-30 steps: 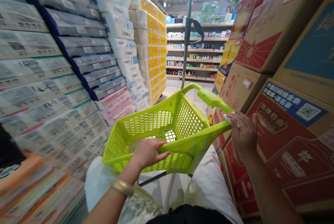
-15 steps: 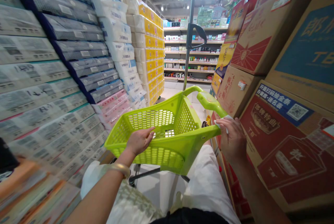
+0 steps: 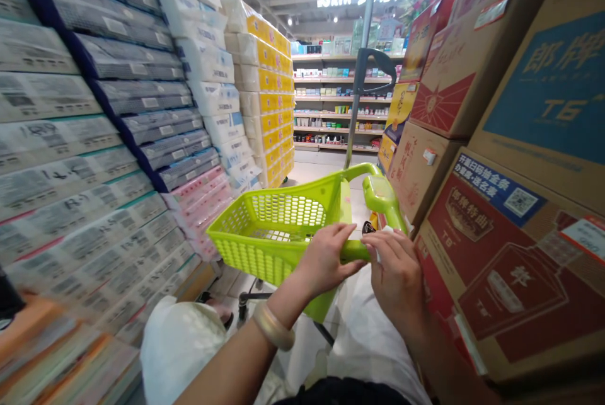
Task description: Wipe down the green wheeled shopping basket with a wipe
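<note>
A lime-green plastic shopping cart with a perforated basket stands in front of me, its handle at the right. My left hand, with a gold bangle on the wrist, grips the near side bar where it runs toward the handle. Close beside it, my right hand is closed over the near corner of the handle. A bit of white tissue shows at its fingers, pressed against the green plastic; most of it is hidden. The basket floor shows through its holes.
Stacked tissue packs line the left side. Liquor cartons are piled close on my right. A grey pole with a dark handle stands beyond the cart. Further back are shelves of small goods under a lit sign.
My left hand has moved right, from the basket's near rim to the bar beside my right hand. The right hand has shifted slightly left and down. The cart appears further right in view.
</note>
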{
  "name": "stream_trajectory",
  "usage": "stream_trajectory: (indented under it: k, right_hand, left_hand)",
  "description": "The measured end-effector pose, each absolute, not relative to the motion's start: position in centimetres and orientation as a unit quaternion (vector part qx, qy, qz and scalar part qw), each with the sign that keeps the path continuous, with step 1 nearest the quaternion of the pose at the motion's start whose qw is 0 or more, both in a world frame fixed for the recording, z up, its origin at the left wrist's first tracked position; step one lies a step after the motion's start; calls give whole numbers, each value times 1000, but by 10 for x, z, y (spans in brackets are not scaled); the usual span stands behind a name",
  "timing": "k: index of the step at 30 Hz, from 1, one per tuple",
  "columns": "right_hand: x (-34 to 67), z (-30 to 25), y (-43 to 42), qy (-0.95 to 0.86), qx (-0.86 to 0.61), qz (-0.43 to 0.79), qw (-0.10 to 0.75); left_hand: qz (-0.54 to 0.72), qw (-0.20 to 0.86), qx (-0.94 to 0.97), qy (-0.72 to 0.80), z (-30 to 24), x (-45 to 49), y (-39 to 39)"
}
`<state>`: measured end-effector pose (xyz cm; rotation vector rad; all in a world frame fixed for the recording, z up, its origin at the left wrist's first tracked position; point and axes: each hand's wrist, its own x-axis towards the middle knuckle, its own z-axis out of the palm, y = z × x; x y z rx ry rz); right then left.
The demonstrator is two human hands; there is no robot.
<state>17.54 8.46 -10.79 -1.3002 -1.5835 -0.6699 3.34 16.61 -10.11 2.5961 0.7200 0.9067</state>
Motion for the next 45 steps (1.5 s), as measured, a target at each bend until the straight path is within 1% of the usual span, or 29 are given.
stream_trajectory:
  k: [5,10,12,14,19,24,29,31,35,41,43,45]
  right_hand:
    - [178,-107,76,-683,-499,-216,487]
    - [206,-112,82,-601,-515,-132,597]
    - [201,-115,78,-590,-507,-107,619]
    - [189,-118,71,-621,-481,-100,610]
    - [176,-117,65,-714,-415,-90,557]
    - [173,-111,71,-665,-440,-80,598]
    - [153,-111,58,-762,-368,-77,527]
    - [157,-111,62,-752,-378,-73,535]
    - [160,-108,71,-687,-424,-84,584]
    - [140,-108,59,-762,-353,-86,537]
    - [147,-109,63,-758,-358,-73,540]
    - [155,-110,70,-725,-390,-63,564]
  left_hand:
    - [303,150,895,290,-107,33,159]
    - [298,207,886,288,-104,11,159]
    - [296,226,884,281,-102,3,159]
    - [297,241,884,271,-99,-5,159]
    - [287,262,882,267,-92,-27,157]
    - [293,256,880,274,-89,-42,154]
    - [341,239,872,257,-94,-50,154]
    - [356,238,862,269,-96,-52,156]
    - [368,235,851,293,-99,-55,157]
    - [371,233,845,307,-99,-55,154]
    - [373,233,844,308,-99,-55,154]
    - [377,231,842,309,-100,-54,153]
